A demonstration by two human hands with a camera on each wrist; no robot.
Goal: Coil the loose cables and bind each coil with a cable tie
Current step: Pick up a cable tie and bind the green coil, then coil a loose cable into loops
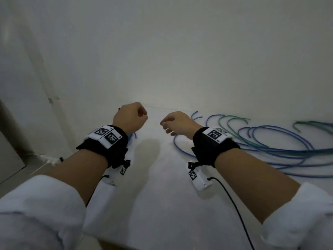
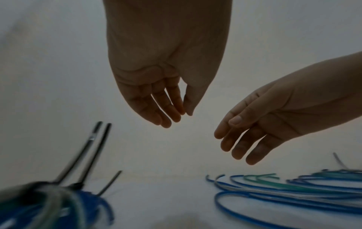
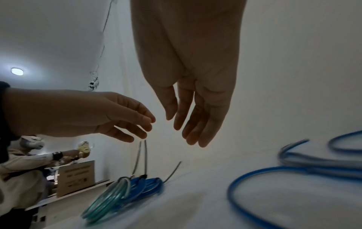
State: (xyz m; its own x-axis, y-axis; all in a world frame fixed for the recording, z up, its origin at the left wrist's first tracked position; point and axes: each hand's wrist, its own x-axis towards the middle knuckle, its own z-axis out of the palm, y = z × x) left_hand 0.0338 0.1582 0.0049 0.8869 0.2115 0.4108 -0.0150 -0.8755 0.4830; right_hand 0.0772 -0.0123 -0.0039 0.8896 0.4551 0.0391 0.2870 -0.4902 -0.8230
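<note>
— Two piles of cables. Loose blue and green cables [image 1: 266,147] spread in wide loops on the white table [image 1: 162,204], off to the right.
— And the other pile?
— Coiled cables [image 3: 125,190], blue and green, lying on the left part of the table. Bound with dark ties [image 3: 145,156], tails sticking up.
— Touching any hand?
— No. Left hand [image 2: 156,77] up in the air over the coil, holding nothing. Fingers [image 2: 166,108] hanging down, close together, loose.
— Right hand?
— Right hand [image 3: 195,93] up too, over the near end of the loose loops. Holding nothing, fingers [image 3: 195,124] hanging down, a little apart.
— Close to each other?
— Near, with a gap between. Black bands with square marks on both wrists.
— Anything else?
— White wall [image 1: 180,51] behind the table. Far left, another person [image 3: 23,170] by a brown box [image 3: 76,176], and one round lamp [image 3: 17,71] up high.
</note>
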